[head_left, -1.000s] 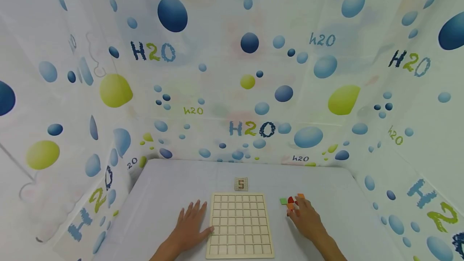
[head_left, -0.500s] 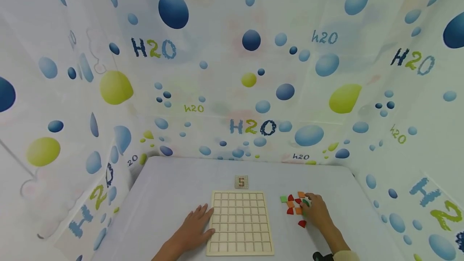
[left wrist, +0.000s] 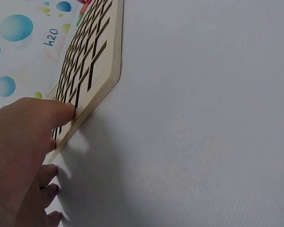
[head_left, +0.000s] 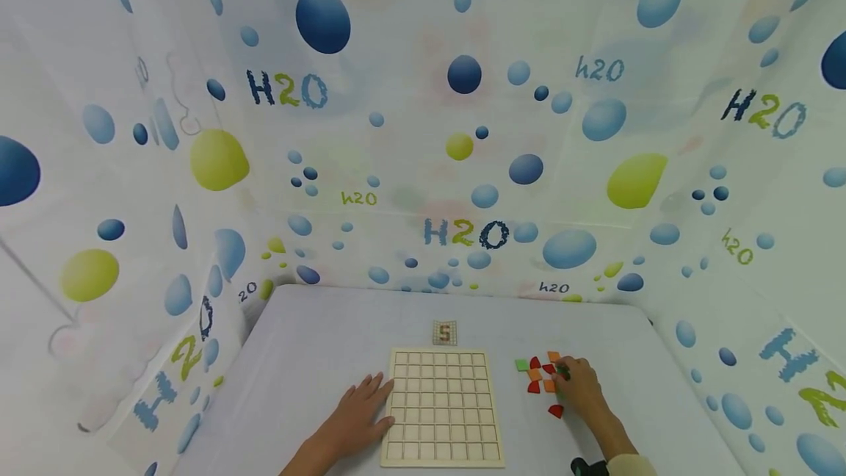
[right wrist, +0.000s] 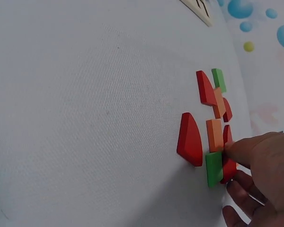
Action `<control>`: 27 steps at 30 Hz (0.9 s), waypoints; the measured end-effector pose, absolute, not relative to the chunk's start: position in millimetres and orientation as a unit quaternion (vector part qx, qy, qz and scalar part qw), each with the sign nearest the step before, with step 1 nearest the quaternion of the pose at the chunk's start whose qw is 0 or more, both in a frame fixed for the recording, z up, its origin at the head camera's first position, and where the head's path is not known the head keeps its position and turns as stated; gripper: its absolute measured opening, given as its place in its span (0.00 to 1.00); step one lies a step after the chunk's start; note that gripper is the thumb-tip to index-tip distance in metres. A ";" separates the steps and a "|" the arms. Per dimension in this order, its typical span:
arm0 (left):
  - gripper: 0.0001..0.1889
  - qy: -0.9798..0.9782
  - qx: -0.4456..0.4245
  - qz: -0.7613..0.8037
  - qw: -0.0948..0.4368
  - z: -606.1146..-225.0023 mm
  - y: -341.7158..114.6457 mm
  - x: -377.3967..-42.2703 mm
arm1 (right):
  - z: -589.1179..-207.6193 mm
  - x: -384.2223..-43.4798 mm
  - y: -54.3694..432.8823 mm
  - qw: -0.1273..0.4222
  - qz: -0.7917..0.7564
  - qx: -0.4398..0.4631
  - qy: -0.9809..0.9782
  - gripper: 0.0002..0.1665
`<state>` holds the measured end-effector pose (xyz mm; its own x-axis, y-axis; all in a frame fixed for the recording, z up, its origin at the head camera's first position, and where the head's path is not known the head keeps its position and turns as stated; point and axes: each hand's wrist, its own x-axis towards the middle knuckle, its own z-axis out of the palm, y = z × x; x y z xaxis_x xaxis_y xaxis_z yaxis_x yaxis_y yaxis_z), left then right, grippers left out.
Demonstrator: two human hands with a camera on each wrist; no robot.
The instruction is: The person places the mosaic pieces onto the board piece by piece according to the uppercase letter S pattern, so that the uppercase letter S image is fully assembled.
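A pale wooden board [head_left: 443, 464] with a square grid lies flat on the table. Along its left edge rests my left hand [head_left: 353, 414], fingers extended; the thumb [left wrist: 64, 112] touches the rim. My right hand [head_left: 584, 388] bends its thumb and fingertips round the right end of a cluster of small flat pieces. Between them a green piece [head_left: 564, 372] shows from above. From the wrist, a red piece [right wrist: 230, 171] appears there, with a green block [right wrist: 214, 168] alongside; I cannot tell which one is held. A rounded red piece [head_left: 556, 411] lies apart, nearer me.
The cluster also holds orange squares [head_left: 550, 386], red pieces [head_left: 534, 387] and a light green square [head_left: 522, 365]. Beyond the board lies a small patterned card [head_left: 445, 333] marked like an S or 5. A printed curtain [head_left: 396, 167] surrounds the white table [head_left: 317, 329].
My right hand has drawn back to the right from over the cluster, uncovering more pieces and the separate red one. My left hand stays at the board's edge. The head view shifts slightly.
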<state>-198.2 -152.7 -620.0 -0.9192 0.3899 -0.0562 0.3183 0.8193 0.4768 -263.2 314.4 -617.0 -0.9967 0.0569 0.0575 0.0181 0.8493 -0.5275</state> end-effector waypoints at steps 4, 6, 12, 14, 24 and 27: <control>0.36 0.950 0.184 0.240 0.076 -619.6 -152.6 -197.9 | -619.3 -263.9 320.8 0.036 0.296 -0.014 -0.954 0.18; 0.36 0.949 0.185 0.242 0.077 -619.0 -152.6 -197.7 | -619.5 -264.0 324.1 0.037 0.308 -0.011 -0.951 0.17; 0.37 0.949 0.185 0.243 0.077 -620.4 -153.4 -197.8 | -616.2 -263.7 328.9 0.023 0.324 -0.011 -0.946 0.16; 0.37 0.949 0.184 0.242 0.077 -621.3 -153.9 -197.9 | -615.1 -264.2 329.5 0.013 0.324 -0.012 -0.946 0.16; 0.37 0.950 0.180 0.242 0.080 -620.0 -152.5 -196.3 | -612.7 -267.0 337.2 -0.028 0.322 -0.027 -0.946 0.18; 0.37 0.952 0.176 0.237 0.078 -620.1 -152.0 -196.1 | -612.9 -268.0 337.7 -0.034 0.326 -0.021 -0.944 0.18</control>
<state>-196.1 -152.0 -620.1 -0.9259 0.3720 -0.0652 0.2981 0.8259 0.4786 -268.0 337.7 -612.9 -0.9967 0.0182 -0.0789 0.0630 0.7862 -0.6148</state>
